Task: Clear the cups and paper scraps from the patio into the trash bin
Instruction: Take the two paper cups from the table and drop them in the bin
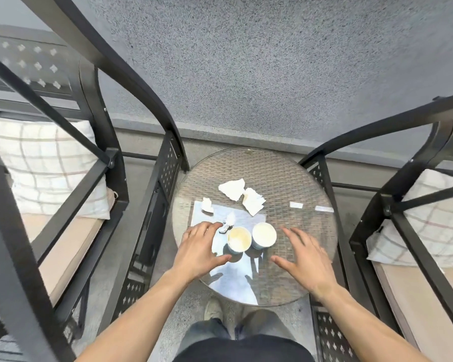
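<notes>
Speckled grey patio wall (pixel 272 61) backs a round glass-topped wicker table (pixel 298 184) set between two black metal chairs with checked cushions. Two white paper cups (pixel 239 240) (pixel 264 235) stand side by side near the table's front edge; torn white paper scraps (pixel 232 188) (pixel 253 200) (pixel 207 205) lie behind them. No writing is legible. Left hand (pixel 202 249) hovers spread beside the left cup, right hand (pixel 302 259) spread above the glass, neither holding anything.

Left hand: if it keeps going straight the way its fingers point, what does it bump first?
Probably the small dark thing at the left hand's fingertips, then a paper scrap. The stained cup sits just beside that line.
</notes>
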Demonstrator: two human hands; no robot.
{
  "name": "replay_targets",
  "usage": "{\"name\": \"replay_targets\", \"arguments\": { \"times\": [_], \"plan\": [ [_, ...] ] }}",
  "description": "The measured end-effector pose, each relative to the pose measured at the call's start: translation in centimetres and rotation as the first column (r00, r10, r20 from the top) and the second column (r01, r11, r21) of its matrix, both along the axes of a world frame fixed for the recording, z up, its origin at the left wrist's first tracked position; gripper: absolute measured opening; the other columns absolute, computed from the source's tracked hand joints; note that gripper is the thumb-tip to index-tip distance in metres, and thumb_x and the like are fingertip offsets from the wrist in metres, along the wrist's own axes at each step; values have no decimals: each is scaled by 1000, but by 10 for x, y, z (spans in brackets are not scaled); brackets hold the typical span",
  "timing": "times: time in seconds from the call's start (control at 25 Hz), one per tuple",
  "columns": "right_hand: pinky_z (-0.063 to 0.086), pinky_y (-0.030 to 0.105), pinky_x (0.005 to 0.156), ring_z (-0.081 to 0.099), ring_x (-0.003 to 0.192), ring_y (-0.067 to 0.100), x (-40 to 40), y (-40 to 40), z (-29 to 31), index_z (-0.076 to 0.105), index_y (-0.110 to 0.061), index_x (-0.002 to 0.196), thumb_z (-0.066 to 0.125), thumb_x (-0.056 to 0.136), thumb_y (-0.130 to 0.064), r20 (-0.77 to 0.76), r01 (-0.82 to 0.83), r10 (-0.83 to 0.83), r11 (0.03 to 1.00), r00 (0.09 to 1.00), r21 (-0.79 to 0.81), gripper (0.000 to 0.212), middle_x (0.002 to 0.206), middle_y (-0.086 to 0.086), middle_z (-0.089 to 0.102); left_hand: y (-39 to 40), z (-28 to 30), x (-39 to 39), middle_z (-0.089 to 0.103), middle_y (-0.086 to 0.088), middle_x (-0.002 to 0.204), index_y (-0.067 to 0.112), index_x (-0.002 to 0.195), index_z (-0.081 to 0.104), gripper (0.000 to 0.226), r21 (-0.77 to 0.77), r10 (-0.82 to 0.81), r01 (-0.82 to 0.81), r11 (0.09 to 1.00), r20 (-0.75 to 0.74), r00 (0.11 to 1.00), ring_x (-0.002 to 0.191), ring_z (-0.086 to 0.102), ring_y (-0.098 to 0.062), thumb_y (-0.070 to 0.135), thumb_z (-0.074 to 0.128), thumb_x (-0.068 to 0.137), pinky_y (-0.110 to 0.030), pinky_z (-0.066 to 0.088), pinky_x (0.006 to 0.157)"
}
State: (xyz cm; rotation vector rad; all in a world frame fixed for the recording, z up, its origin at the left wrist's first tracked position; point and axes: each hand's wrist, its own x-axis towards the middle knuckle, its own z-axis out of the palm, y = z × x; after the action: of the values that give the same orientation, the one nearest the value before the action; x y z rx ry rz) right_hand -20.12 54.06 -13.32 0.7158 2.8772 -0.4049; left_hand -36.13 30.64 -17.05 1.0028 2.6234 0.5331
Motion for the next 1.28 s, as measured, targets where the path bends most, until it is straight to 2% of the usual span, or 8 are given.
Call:
{"name": "replay_targets", "arguments": {
  "times": [0.16,0.32,0.6,0.72,0.88,1.12,1.28],
  "plan": [
    [40,45,104,27,138,17,-13,4,-16,19,-39,145,56,80,-65,22,6,-5,998,1000,-67,78,153,-8,25,11,-15,-11,43,9,134,36,141,30,85,-48,-31,34,998,55,998,131,35,-16,71,58,70,-40,25,112],
    [37,46,106,26,138,20,-28,13,-32,15,-36,147,62,81,-57,95,9,3,992,995,-123,84,155,-6,20,30,-25,-15,42,8,139,35,144,28,91,-111,-62,71,991,81,995,133,32,-16,71,61,67,-40,24,111],
    [37,45,106,24,140,24,-52,31,-55,6,-35,150,67,78,-54,196,-5,42,983,980,-186,95,158,-11,9,63,-38,-17,34,4,142,30,146,27,95,-183,-60,76,980,94,994,135,30,-19,65,67,67,-41,19,114],
    [38,41,105,27,138,24,-64,40,-58,8,-33,150,67,78,-54,202,-43,82,981,976,-187,95,158,-9,13,71,-42,-21,35,2,139,28,145,30,93,-200,-65,84,976,98,993,132,32,-21,63,68,68,-40,19,114],
    [40,43,99,30,134,26,-74,42,-63,9,-32,150,67,74,-58,244,-101,140,981,960,-166,98,154,-8,16,76,-47,-19,36,2,137,28,144,32,87,-209,-51,72,975,106,993,129,34,-22,58,68,70,-39,23,110],
    [44,41,95,37,126,24,-78,38,-70,16,-30,149,65,76,-54,244,-160,195,974,950,-158,91,146,-5,28,76,-54,-13,33,0,141,26,147,25,90,-221,-40,63,973,105,994,132,30,-21,52,67,72,-39,27,109],
    [45,39,93,40,124,23,-74,35,-76,17,-28,148,63,76,-54,211,-185,221,967,952,-176,90,143,-4,30,77,-57,-5,32,-1,141,24,148,25,90,-218,10,13,976,104,994,132,30,-22,50,67,73,-38,25,109]
  ]
}}
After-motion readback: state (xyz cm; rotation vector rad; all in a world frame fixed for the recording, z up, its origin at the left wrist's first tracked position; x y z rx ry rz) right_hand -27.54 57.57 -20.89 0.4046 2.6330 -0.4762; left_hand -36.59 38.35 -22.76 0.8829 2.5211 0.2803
